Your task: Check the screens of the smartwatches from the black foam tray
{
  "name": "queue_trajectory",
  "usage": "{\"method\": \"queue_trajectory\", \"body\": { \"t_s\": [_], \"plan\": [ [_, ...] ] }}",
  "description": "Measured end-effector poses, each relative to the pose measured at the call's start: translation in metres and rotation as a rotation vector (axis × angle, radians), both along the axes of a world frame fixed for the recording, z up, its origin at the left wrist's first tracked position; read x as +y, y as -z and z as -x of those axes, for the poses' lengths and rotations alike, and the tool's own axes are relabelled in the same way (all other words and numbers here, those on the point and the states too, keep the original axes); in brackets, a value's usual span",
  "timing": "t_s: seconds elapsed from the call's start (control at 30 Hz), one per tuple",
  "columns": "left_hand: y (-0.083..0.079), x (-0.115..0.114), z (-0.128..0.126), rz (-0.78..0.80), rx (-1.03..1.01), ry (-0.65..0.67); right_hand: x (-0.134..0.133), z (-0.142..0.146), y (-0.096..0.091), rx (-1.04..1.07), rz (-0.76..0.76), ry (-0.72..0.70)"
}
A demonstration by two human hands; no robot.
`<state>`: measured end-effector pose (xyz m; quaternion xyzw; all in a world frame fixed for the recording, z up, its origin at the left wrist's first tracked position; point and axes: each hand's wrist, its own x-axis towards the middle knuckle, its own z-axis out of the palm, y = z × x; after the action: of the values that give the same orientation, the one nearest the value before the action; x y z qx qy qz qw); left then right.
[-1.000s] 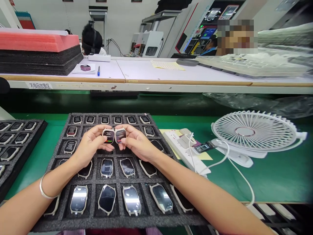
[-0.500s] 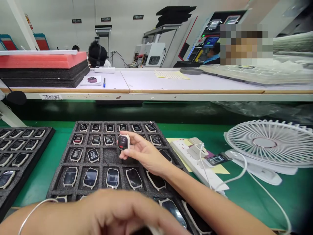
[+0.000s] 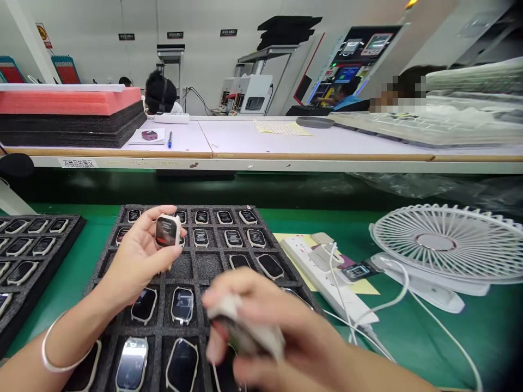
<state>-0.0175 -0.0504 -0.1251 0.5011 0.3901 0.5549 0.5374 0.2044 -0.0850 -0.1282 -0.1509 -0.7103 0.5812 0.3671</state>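
A smartwatch case [image 3: 166, 231] with a pale frame, its screen lit with text and a red patch, is held upright in my left hand [image 3: 141, 245], above the left part of a grey foam tray [image 3: 255, 250]. Closer to me, my right hand [image 3: 281, 321] is closed on another smartwatch [image 3: 245, 332], pale with a dark, red-marked face and smeared by motion. Strapless watches fill many of the tray's compartments, such as a dark-screened watch [image 3: 182, 306]. Two compartments in the middle hold no watch. My hands and forearms hide parts of the tray.
A second foam tray of watches [image 3: 41, 267] lies at left. To the right are a white power strip [image 3: 327, 277], loose cables and a white fan [image 3: 439, 242]. A shelf [image 3: 245, 158] crosses behind the green bench, with people beyond it.
My left hand has moved from near the camera to over the tray's left part with its watch. My right hand has drawn back toward me with the other watch.
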Motion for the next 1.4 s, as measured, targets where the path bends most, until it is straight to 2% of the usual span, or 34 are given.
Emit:
{"method": "queue_trajectory", "body": {
  "t_s": [0.03, 0.1, 0.2, 0.3, 0.57, 0.9, 1.17, 1.4],
  "plan": [
    [0.006, 0.005, -0.002, 0.018, 0.037, -0.032, 0.009, 0.005, 0.007, 0.041, 0.050, 0.044],
    [0.017, 0.013, -0.006, 0.060, 0.090, -0.059, 0.031, 0.014, 0.021, 0.214, 0.333, 0.166],
    [0.029, 0.020, -0.008, 0.127, 0.133, -0.042, 0.062, 0.022, 0.038, 0.271, 0.692, 0.266],
    [0.033, 0.020, -0.008, 0.141, 0.125, -0.009, 0.078, 0.021, 0.047, 0.276, 0.816, 0.290],
    [0.032, 0.017, -0.009, 0.179, 0.013, 0.059, 0.075, 0.021, 0.044, 0.271, 0.745, 0.275],
    [0.035, 0.016, -0.010, 0.194, 0.002, 0.064, 0.075, 0.021, 0.049, 0.223, 0.729, 0.254],
    [0.036, 0.016, -0.011, 0.184, 0.008, 0.072, 0.071, 0.023, 0.048, 0.209, 0.596, 0.274],
    [0.036, 0.015, -0.010, 0.160, 0.024, 0.064, 0.071, 0.022, 0.049, 0.181, 0.543, 0.264]
  ]
}}
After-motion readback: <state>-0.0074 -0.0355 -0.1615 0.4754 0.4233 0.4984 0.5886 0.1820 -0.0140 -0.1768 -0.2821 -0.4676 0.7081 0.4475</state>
